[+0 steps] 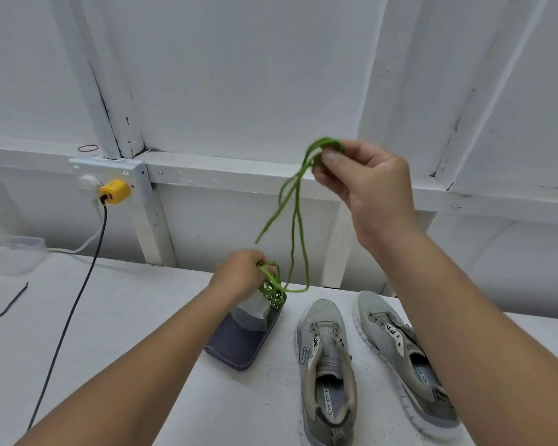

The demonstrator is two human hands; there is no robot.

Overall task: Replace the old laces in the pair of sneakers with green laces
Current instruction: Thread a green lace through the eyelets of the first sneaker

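Note:
Two grey sneakers stand side by side on the white table, toes away from me, with no laces in their eyelets: the left sneaker point(326, 358) and the right sneaker point(403, 358), partly under my right forearm. My right hand point(364, 185) is raised and pinches a bunch of green lace point(295, 220) whose strands hang down. My left hand point(244, 275) grips the lower end of the green lace beside a green perforated piece point(273, 292) on a dark flat case point(242, 339).
A black cable point(74, 300) runs from a yellow plug point(114, 191) on a wall socket down across the table's left side. A dark lace point(8, 305) lies at the far left. A clear plastic bag point(12, 252) rests by the wall.

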